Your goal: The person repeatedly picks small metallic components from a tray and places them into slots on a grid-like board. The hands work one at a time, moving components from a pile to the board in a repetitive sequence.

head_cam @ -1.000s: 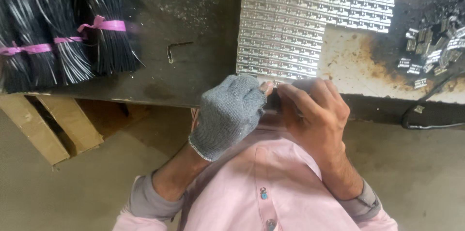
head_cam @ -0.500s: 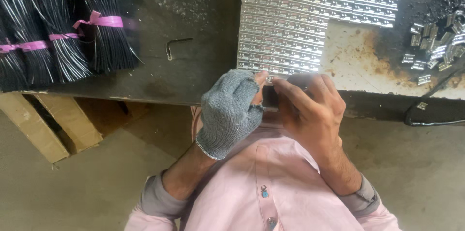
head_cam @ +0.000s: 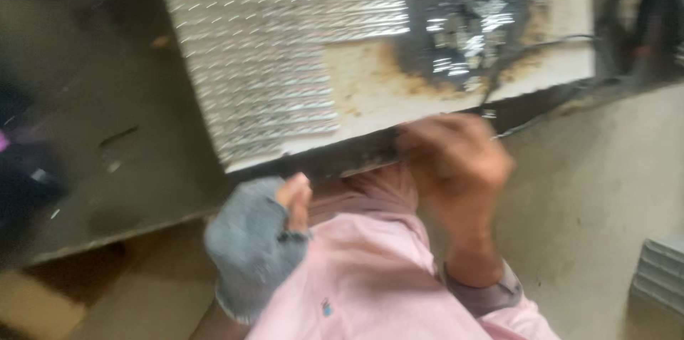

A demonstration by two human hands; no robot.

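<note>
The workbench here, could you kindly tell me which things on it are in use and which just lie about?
In use: gloved left hand, bare right hand, both at the workbench edge; grip blurred.
Lying about: ribbed metal sheet, small metal pieces, cable, grey stack.

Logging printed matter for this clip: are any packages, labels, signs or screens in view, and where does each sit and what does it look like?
No package, sign or screen shows in this blurred frame.
Shirt emblem: a tiny dark blue mark on the chest of the pink shirt, low in the frame, between the gloved left hand and the bare right hand; too small to make out.
</note>
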